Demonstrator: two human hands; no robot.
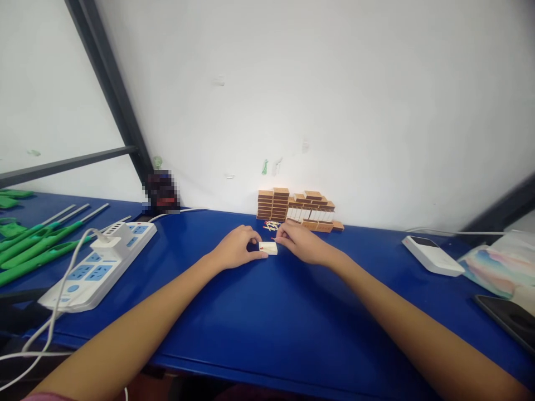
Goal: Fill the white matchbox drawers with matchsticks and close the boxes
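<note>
At the middle of the blue table, my left hand (240,247) grips the left end of a small white matchbox tray (271,249) between thumb and fingers. A red match head shows inside the tray. Just right of it, my right hand (298,241) is closed in a pinch on a match (273,239), whose reddish tip pokes out from the fingers. Loose matches (271,225) with red heads lie in a small heap behind the tray. Stacked matchboxes (272,206) in brown and tan stand behind my right hand, with a row of white trays (298,214) among them.
A white power strip (112,264) with a plugged-in charger and cables sits at left, near several green-handled tools (45,245). To the right are a white device with a dark screen (432,256), a pastel plastic packet (493,267) and a black object (505,317). A white wall (355,111) rises behind.
</note>
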